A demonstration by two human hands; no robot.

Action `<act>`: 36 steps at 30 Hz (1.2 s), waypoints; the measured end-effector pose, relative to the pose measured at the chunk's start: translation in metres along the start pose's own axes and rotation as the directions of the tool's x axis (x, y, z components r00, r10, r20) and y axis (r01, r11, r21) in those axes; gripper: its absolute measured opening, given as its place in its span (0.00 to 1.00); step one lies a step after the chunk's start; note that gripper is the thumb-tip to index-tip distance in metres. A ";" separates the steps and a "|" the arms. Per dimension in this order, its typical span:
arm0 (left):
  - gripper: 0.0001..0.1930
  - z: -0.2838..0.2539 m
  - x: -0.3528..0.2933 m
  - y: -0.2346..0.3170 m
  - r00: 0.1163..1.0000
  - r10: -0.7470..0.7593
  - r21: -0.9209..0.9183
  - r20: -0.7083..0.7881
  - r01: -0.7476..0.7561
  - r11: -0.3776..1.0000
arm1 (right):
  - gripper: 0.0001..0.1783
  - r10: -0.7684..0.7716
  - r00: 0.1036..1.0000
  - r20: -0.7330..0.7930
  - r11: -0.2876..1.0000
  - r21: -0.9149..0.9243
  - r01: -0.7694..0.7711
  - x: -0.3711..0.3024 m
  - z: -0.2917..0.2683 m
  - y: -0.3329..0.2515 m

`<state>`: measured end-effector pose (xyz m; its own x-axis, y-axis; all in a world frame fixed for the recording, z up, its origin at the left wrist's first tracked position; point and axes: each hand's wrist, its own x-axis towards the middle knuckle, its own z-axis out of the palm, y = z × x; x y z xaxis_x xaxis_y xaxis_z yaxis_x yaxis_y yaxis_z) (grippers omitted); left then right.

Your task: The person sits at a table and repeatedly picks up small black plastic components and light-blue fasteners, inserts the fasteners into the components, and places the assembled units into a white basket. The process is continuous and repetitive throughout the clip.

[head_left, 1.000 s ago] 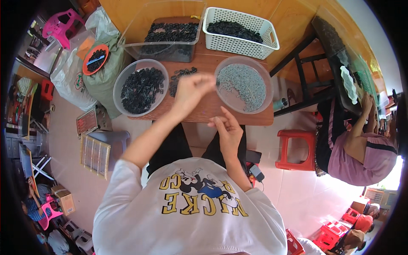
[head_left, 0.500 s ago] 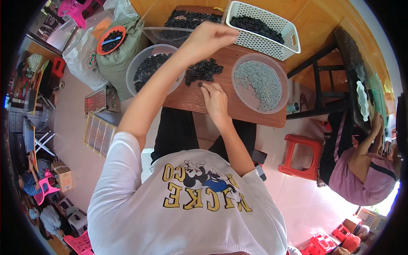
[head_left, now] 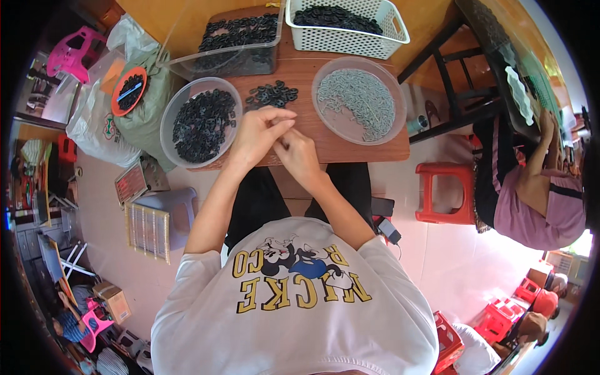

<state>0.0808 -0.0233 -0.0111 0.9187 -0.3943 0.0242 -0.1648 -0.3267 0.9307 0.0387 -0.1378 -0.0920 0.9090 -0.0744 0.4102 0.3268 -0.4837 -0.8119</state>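
Observation:
My left hand (head_left: pixel 256 137) and my right hand (head_left: pixel 299 156) meet over the near edge of the brown table (head_left: pixel 309 115). Both are closed in a pinch, fingertips close together. A small black part, seen in my right fingers a moment earlier, is now hidden between the hands. What my left fingers hold cannot be made out. Just beyond the hands lies a loose pile of small black parts (head_left: pixel 272 94). To the left stands a clear round tub (head_left: pixel 167 140) of black parts; on the right is a clear tub (head_left: pixel 325 115) of small silvery pieces, perhaps screws.
At the back are a clear bin (head_left: pixel 181 67) of black parts and a white perforated basket (head_left: pixel 350 45) of black pieces. Sacks (head_left: pixel 147 103) with an orange bowl (head_left: pixel 116 106) stand left. A red stool (head_left: pixel 445 194) is right, near a person in a purple top (head_left: pixel 531 206).
My left hand has come back from beside the white basket to meet my right hand. The view has shifted, and the black part in my right fingers is now covered.

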 end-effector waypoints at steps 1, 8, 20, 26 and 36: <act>0.08 0.008 0.009 0.003 1.000 -0.003 0.037 0.000 0.003 0.999 | 0.06 0.057 0.998 0.016 0.996 0.068 -0.058 -0.010 -0.014 -0.010; 0.07 0.074 0.071 -0.002 0.950 0.280 0.353 0.141 -0.313 0.882 | 0.07 0.312 0.949 -0.053 0.943 0.141 -0.302 -0.084 -0.085 -0.017; 0.05 0.103 0.115 -0.005 0.705 0.412 0.449 0.577 -0.695 0.561 | 0.07 0.587 0.796 -0.146 0.783 0.351 -0.513 -0.122 -0.116 0.018; 0.03 0.105 0.116 -0.008 0.692 0.422 0.430 0.586 -0.706 0.562 | 0.07 0.588 0.799 -0.122 0.767 0.396 -0.504 -0.117 -0.120 0.015; 0.04 0.091 0.113 -0.009 0.768 0.502 0.368 0.398 -0.635 0.680 | 0.06 0.610 0.790 -0.068 0.667 0.583 -0.465 -0.082 -0.131 0.005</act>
<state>0.1532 -0.1430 -0.0505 0.4802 -0.8085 0.3404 -0.8269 -0.2877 0.4831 -0.0685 -0.2479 -0.0752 0.8996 -0.4126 -0.1430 -0.0539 0.2201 -0.9740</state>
